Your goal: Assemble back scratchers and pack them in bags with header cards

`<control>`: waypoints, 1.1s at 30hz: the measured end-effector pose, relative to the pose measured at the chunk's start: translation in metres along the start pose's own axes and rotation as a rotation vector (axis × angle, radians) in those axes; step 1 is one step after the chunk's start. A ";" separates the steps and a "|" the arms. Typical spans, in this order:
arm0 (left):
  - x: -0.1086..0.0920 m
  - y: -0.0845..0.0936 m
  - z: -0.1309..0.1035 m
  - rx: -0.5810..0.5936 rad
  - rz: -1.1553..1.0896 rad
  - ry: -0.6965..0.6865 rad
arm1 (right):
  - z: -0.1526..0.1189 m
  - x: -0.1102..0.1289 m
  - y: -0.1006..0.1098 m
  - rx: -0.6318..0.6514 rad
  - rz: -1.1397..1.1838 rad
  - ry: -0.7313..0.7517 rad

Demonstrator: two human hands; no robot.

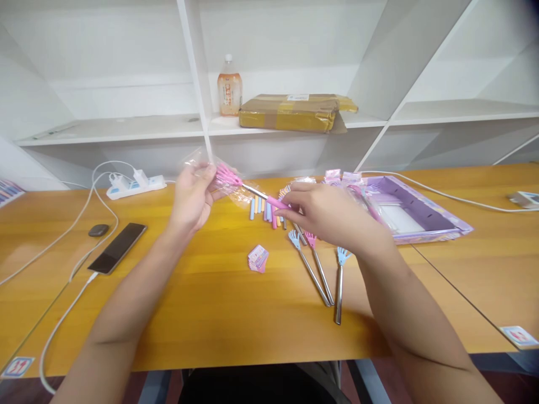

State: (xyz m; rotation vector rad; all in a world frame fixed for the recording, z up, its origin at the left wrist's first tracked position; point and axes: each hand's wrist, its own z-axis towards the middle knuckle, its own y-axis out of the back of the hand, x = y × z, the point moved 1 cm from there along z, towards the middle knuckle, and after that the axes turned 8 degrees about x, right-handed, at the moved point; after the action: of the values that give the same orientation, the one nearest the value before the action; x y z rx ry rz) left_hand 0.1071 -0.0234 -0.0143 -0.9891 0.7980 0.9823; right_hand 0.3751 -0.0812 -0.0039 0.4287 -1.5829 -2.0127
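At the far left of the desk (189,325), I see a phone (118,248) with its charging cable plugged in. The left hand (193,193) is next, fingers and thumb pinching a clear plastic sleeve (242,195) near the pink claw of a back scratcher (227,175). That claw looks to be inside the film; the thin prongs could snag and split it, especially if the two hands pull unevenly.

The scratcher hangs above the desk, its rod slanting down to the right. Below lie some small cards (257,259), loose enough for a brushing wrist to scatter, and beyond them short coloured tubes (268,211) that might roll if knocked.

The right hand (315,210) is curled, thumb and fingertips closed on the pink grip. A slack hold there could let the smooth handle slip. Its forearm passes close above the clawed metal rods (322,273), which a low elbow might shove. Right of them sits an open purple tray (438,234), its near side partly behind the arm.
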 end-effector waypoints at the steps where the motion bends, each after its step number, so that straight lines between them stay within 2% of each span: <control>1: 0.002 -0.003 -0.002 0.027 0.008 0.010 | 0.001 0.002 -0.001 -0.009 0.003 0.006; 6: 0.015 -0.010 -0.007 0.124 0.018 0.025 | 0.007 0.013 -0.005 -0.030 0.046 -0.011; 12: 0.007 0.000 0.000 -0.025 0.001 -0.073 | -0.001 0.008 0.008 0.092 0.340 -0.042; 16: 0.003 0.004 0.004 -0.053 -0.016 -0.077 | -0.005 0.007 0.017 0.162 0.516 0.007; 20: 0.009 0.000 0.000 0.029 -0.026 -0.031 | -0.002 0.009 0.016 0.135 0.458 0.073; 27: 0.016 -0.017 -0.015 0.247 0.015 0.109 | 0.004 0.002 0.003 0.052 0.431 -0.021; 33: 0.038 -0.028 -0.028 0.378 0.051 0.203 | 0.008 0.003 -0.006 -0.016 0.321 -0.010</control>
State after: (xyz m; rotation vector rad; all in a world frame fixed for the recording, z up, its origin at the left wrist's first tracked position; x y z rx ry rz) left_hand 0.1437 -0.0441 -0.0490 -0.7488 1.1359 0.7438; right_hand 0.3669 -0.0752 -0.0071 0.1467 -1.5300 -1.7834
